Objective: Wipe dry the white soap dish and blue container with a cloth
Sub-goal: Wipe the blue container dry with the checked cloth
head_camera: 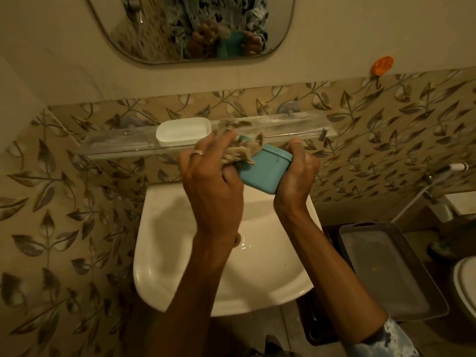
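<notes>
Above the sink, the right hand gripped the tilted blue container; left hand fingers bunched the cloth against its rim. The white soap dish sat on the shelf behind. Thorough drying would probably require turning the container under firm cloth pressure.

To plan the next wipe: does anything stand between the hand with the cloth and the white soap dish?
Only the thin rail along the front of the shelf, just before the soap dish. The left hand with the cloth can likely reach over it.
</notes>
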